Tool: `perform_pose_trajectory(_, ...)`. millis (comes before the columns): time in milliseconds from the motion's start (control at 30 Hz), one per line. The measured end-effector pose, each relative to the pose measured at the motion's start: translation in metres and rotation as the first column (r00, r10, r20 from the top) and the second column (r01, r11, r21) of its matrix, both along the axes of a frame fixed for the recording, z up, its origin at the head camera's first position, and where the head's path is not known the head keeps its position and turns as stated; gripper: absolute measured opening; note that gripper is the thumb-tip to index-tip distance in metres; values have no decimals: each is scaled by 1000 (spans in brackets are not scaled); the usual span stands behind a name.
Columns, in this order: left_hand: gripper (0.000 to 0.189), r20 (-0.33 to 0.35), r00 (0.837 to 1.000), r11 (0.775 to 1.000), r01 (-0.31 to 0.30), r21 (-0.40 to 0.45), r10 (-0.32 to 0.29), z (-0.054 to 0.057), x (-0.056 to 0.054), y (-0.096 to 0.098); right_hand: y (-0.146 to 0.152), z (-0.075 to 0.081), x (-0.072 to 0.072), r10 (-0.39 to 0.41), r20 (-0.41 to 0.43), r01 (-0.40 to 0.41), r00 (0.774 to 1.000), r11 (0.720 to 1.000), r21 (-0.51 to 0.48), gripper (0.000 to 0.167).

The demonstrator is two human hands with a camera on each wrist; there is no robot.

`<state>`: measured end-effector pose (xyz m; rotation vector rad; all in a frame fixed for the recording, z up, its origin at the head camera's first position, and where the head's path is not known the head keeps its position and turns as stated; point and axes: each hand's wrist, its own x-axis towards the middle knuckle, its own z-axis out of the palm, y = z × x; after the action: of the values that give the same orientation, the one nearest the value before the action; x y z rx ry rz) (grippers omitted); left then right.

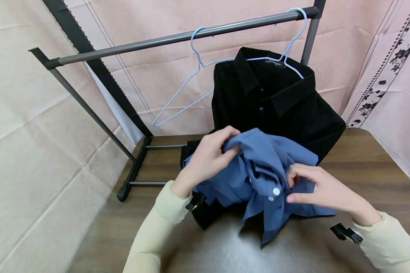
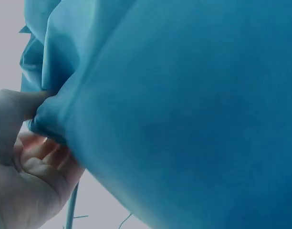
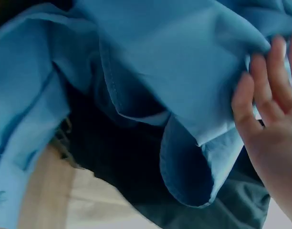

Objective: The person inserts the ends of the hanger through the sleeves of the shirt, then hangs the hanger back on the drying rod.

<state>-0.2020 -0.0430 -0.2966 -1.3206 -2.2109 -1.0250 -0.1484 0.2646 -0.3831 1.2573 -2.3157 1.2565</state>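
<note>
Beneath a clothes rack (image 1: 140,46), against a hanging black shirt (image 1: 276,117), a rumpled blue shirt (image 1: 263,159) bunches in the pinch of your left hand (image 1: 210,153); your right hand (image 1: 316,185) sits beside it, thumb and fingers apart. Lifting one-sidedly could twist loose folds.

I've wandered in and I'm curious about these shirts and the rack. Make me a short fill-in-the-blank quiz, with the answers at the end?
1. The left hand pinches a crumpled shirt whose colour is ____.
2. In the head view, the round buttons on that shirt are ____.
3. The hanging shirt behind it is coloured ____.
4. The number of hangers hooked on the rail is ____.

Missing words: blue; white; black; two.
</note>
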Motion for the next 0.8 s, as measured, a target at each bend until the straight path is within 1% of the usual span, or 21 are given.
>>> perform_pose_trajectory(67, 11, 35, 999, 999, -24, 43, 22, 6, -3, 2, -4, 7, 2, -100, -13, 100, 995, 995, 8, 45)
perform_pose_trajectory(133, 13, 77, 996, 997, -54, 59, 49, 9, -5, 3, -8, 11, 3, -192, -15, 192, 981, 981, 24, 44)
perform_pose_trajectory(167, 14, 99, 993, 996, -72, 57, 66, 9, -7, 3, -10, 13, 3, -225, -12, 225, 974, 974, 27, 42)
perform_pose_trajectory(200, 14, 117, 990, 995, -91, 50, 85, 9, -10, 3, -11, 13, 1, -250, -26, 250, 968, 968, 21, 41)
perform_pose_trajectory(267, 13, 158, 980, 992, -124, 24, 118, 3, -19, 3, -12, 12, -4, -283, -39, 283, 958, 959, 11, 37)
perform_pose_trajectory(333, 10, 198, 968, 988, -152, -20, 153, -6, -31, -1, -12, 9, -10, -316, -16, 316, 949, 949, 0, 32)
perform_pose_trajectory(367, 12, 216, 961, 985, -168, -45, 174, -11, -38, -4, -11, 7, -13, -338, 0, 338, 941, 941, -2, 29)
perform_pose_trajectory(467, 23, 267, 934, 968, -204, -144, 237, -31, -59, -12, -8, -1, -24, -425, 44, 425, 904, 905, 13, 20)
perform_pose_trajectory(533, 25, 296, 914, 951, -219, -217, 278, -44, -70, -18, -8, -9, -31, -468, 29, 467, 883, 883, 39, 17)
perform_pose_trajectory(567, 24, 306, 905, 941, -224, -253, 297, -50, -76, -21, -9, -14, -35, -479, 6, 478, 878, 877, 52, 16)
perform_pose_trajectory(633, 24, 326, 888, 922, -219, -319, 323, -62, -84, -25, -12, -24, -43, -485, -48, 488, 873, 869, 81, 15)
perform_pose_trajectory(700, 24, 351, 873, 906, -204, -370, 340, -73, -92, -28, -17, -33, -49, -476, -73, 481, 876, 869, 112, 15)
perform_pose_trajectory(800, 30, 400, 847, 891, -170, -421, 351, -89, -98, -30, -22, -44, -56, -469, -47, 470, 882, 867, 164, 13)
